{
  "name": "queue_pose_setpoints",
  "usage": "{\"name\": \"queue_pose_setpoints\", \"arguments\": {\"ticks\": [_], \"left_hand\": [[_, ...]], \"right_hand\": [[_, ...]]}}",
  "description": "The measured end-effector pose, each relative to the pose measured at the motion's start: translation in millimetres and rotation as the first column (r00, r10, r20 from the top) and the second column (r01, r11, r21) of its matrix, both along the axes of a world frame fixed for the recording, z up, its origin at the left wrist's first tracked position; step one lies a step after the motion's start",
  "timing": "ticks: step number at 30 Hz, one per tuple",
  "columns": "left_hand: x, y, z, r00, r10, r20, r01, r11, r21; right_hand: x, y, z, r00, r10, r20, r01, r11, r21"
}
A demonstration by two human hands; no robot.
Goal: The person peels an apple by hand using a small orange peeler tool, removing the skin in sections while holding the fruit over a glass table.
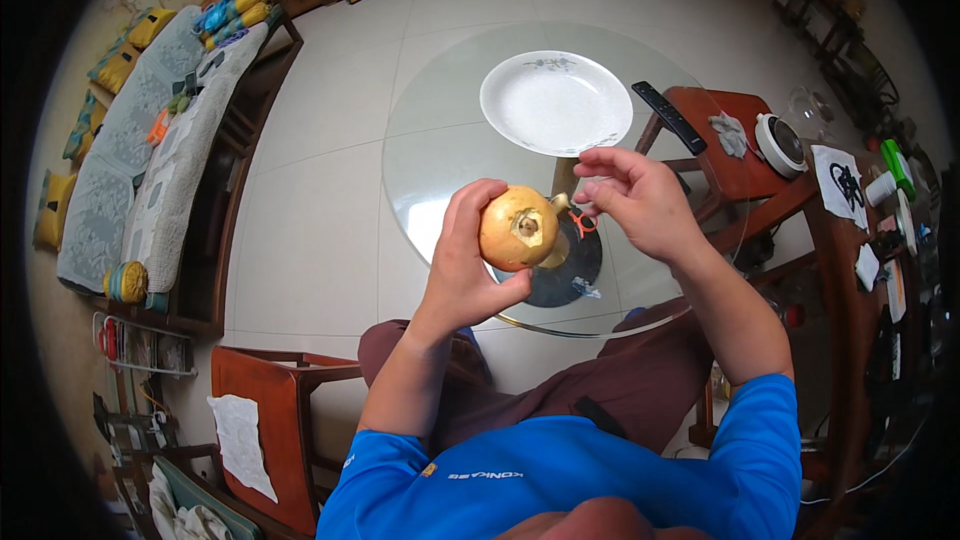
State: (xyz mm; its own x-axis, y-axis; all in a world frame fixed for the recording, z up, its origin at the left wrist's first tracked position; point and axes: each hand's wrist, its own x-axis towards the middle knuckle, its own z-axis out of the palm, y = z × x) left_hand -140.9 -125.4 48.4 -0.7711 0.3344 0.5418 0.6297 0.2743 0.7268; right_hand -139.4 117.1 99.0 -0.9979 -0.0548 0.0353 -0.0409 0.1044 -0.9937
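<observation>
My left hand (469, 259) holds a yellow pomegranate (504, 231) above the round glass table (435, 97). A pale, rough-edged patch with a brown centre shows where the fruit's crown end is cut away. My right hand (637, 199) is raised to the right of the fruit, thumb and fingers apart, with nothing seen in it. Between hand and fruit is a small pale piece (560, 202), perhaps the crown; whether it rests on the glass cannot be told. An orange ring-shaped handle (583, 223) shows below my right fingertips, its other end hidden.
A white oval plate (559, 101) with a floral rim stands on the glass beyond my hands. Beside it lies a black remote control (669, 118). A wooden stool (720, 142) with crumpled tissue (729, 135) is at right, near a cluttered wooden table (847, 262). A wooden chair (262, 375) stands lower left.
</observation>
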Motion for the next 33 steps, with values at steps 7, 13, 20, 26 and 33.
{"name": "queue_pose_setpoints", "arguments": {"ticks": [7,13,20,26,33], "left_hand": [[2.6,-2.4,-2.7,0.999,0.018,0.037,-0.019,0.999,0.03],[4.5,-2.5,-12.0,0.994,0.105,0.035,-0.107,0.992,0.061],[2.3,-3.8,-21.7,0.988,0.15,-0.03,-0.146,0.985,0.094],[5.7,2.6,-16.0,0.995,0.096,-0.009,-0.095,0.992,0.082],[5.5,0.9,-13.1,0.995,0.085,-0.047,-0.084,0.996,0.012]], "right_hand": [[71.0,3.7,56.2,0.81,0.359,-0.464,-0.081,0.852,0.518],[121.4,-21.4,71.6,0.488,0.583,-0.649,-0.283,0.81,0.514],[108.8,-21.9,36.0,0.569,0.395,-0.722,0.068,0.851,0.52],[78.9,-16.7,-20.8,0.798,0.105,-0.594,0.294,0.792,0.535],[64.2,-11.8,-31.3,0.873,0.219,-0.435,0.213,0.633,0.745]]}}
